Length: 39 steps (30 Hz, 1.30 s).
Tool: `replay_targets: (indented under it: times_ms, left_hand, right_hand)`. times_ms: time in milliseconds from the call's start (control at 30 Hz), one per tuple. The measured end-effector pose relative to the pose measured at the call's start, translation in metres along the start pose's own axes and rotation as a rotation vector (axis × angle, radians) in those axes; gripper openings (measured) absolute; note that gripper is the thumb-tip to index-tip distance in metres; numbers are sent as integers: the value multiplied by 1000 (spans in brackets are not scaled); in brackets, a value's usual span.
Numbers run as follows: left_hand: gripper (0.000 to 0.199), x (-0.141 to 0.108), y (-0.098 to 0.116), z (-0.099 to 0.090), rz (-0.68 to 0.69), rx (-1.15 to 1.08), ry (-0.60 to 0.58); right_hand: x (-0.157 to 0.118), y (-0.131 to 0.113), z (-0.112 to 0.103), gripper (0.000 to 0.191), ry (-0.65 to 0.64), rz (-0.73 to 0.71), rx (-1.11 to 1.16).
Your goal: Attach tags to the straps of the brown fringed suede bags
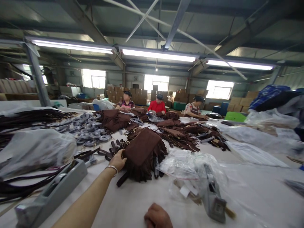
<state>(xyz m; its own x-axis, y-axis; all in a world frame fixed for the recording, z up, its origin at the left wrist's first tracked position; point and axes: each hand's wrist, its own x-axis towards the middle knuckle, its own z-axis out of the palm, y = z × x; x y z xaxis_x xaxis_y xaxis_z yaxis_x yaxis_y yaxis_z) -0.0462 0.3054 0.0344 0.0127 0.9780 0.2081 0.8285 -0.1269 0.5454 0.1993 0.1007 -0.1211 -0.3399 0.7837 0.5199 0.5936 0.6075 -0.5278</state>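
Note:
My left hand (118, 161) reaches far forward, its thumb and fingers closed on the left edge of a dark brown fringed bag (143, 147), near a metal ring. The bag lies on top of a stack of similar bags, whose fringe hangs down at the front. Dark strap ends (116, 147) stick out beside that hand. Low in the view, close to my body, my right hand (158, 217) is curled into a loose fist over the white table (128, 205). Nothing shows in its fingers, and the lower part of the hand is cut off by the frame.
Grey tape dispensers stand left (52, 193) and right (213, 196). Clear plastic bags (182, 164) lie right of the stack. Coiled grey straps (87, 126) and more brown bags (180, 133) cover the table's far side. Several co-workers sit opposite, one in a red top (155, 106).

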Motion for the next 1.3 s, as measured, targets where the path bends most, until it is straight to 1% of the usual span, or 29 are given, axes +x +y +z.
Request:
replay_targets:
  times_ms: [100, 200, 267, 300, 367, 433, 533, 600, 667, 733, 800, 867, 933, 967, 1000, 1033, 1100, 1167, 1233, 1300]
  left_hand:
    - [46, -6, -4, 11, -88, -4, -12]
    - [28, -19, -1, 8, -104, 36, -21]
    - [18, -28, 5, -2, -60, 77, -7]
    - [16, -32, 9, -9, -30, 95, 2]
    - [19, -43, 19, -24, 35, 125, 16]
    - [25, -60, 31, -40, 108, 143, 29]
    - [32, -101, 48, -53, 217, 107, 11]
    - [34, -139, 57, -51, 251, 27, -54]
    - [33, -181, 64, -43, 239, -58, -136]
    - [30, -222, 70, -32, 184, -133, -190]
    - [28, -258, 76, -20, 138, -212, -212]
    - [29, -286, 81, -9, 137, -302, -242]
    - [31, -307, 84, 1, 154, -376, -280]
    - [32, -315, 85, 6, 155, -402, -298]
    - [33, -322, 85, 11, 139, -422, -314]
    - [34, -328, 83, 15, 95, -440, -331]
    - [35, -339, 79, 23, -56, -491, -375]
    - [32, -349, 74, 29, -228, -582, -433]
    - [25, -359, 70, 34, -371, -703, -495]
    - [24, -369, 68, 37, -491, -808, -561]
  right_hand:
    - [8, -6, -8, 20, 27, 0, 19]
    - [11, -21, -17, 19, 41, 50, 35]
    - [12, -30, -22, 18, 36, 77, 45]
    - [12, -34, -25, 18, 33, 85, 49]
    - [12, -39, -29, 17, 29, 99, 62]
    - [12, -42, -34, 18, 29, 125, 97]
    - [16, -46, -40, 16, 58, 232, 220]
    - [20, -49, -43, 15, 80, 406, 380]
    - [23, -55, -45, 29, 70, 637, 595]
    - [24, -61, -45, 39, 76, 794, 803]
    - [23, -69, -44, 44, 162, 862, 963]
    - [19, -75, -44, 46, 272, 928, 1057]
    - [13, -79, -45, 43, 322, 1001, 1066]
    - [11, -81, -47, 39, 310, 1027, 1028]
    - [7, -82, -50, 33, 279, 1049, 970]
    - [4, -82, -53, 28, 239, 1067, 903]
    - [-3, -79, -61, 20, 165, 1080, 777]
    - [-11, -75, -69, 15, 121, 1061, 695]
    - [-20, -71, -77, 15, 81, 1033, 633]
    - [-32, -73, -84, 24, 65, 989, 547]
